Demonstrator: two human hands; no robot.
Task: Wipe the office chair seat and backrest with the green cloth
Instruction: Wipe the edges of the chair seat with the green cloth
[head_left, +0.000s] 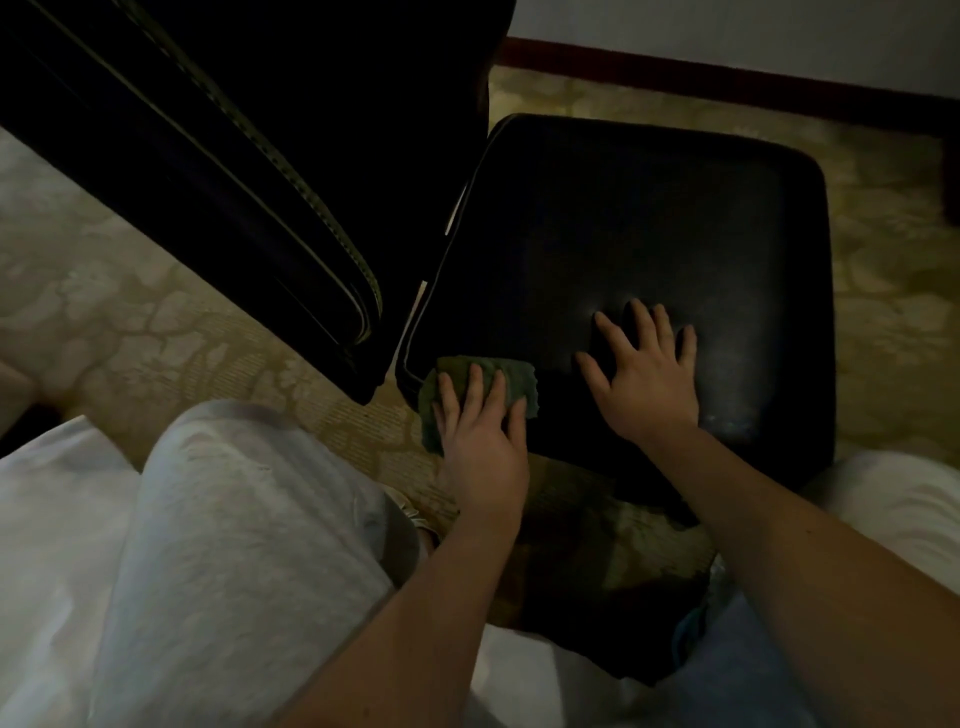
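The backrest (234, 156) stands left of the seat (649, 218). The cloth (514, 375) lies on the seat's near left corner, perhaps overhanging its edge, under the left hand (480, 431); the right hand (644, 374) rests flat on the seat, to its right

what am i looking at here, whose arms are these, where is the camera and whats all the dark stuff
There is no machine here, only a person. The one picture comes from a camera worn on their head, looking forward and down, so the two bare arms that reach in from the bottom are their own. The big dark square is the seat of an office chair, and the dark slab with pale stitching at upper left is its backrest. The left hand lies with straight fingers on a green cloth, pressing it onto the seat's near left corner. The right hand rests flat, fingers spread, on the seat and holds nothing. Under the chair is a patterned carpet, and the pale shape at lower left is the person's knee.
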